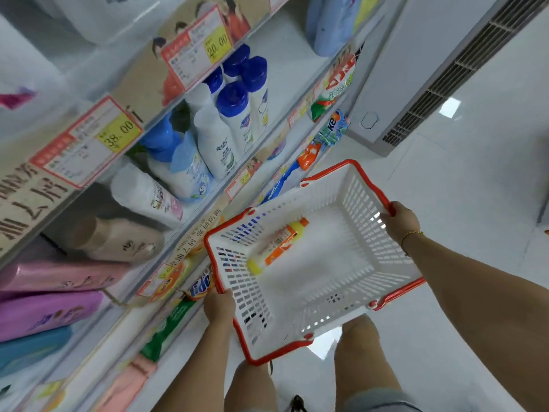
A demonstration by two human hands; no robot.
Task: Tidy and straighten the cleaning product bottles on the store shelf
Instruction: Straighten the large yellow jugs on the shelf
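A person stands close up against the shelf, holding a white slotted basket with a red rim out in front of them, over the pale tiled floor. The left hand has its fingers curled round the rim on the basket's left edge, next to the shelf; the right hand, with a thin gold bracelet at the wrist, grips the rim at the far right corner. One yellow and orange bottle lies on its side on the basket's floor, toward the left wall, its orange cap pointing at the far edge. On the shelf, the white bottles with dark blue caps stand packed together toward the right end of the board, with a bottle with a pale blue top just beside them. Further left, a white bottle and a beige bottle tilt more steeply; through the wide lens I cannot tell whether they have toppled. Yellow price tags reading 38.00 and 20.00 hang from the shelf's front edges above. A Tide bag shows on a lower shelf, just beside the left hand. A white vented unit stands past the shelf's end.
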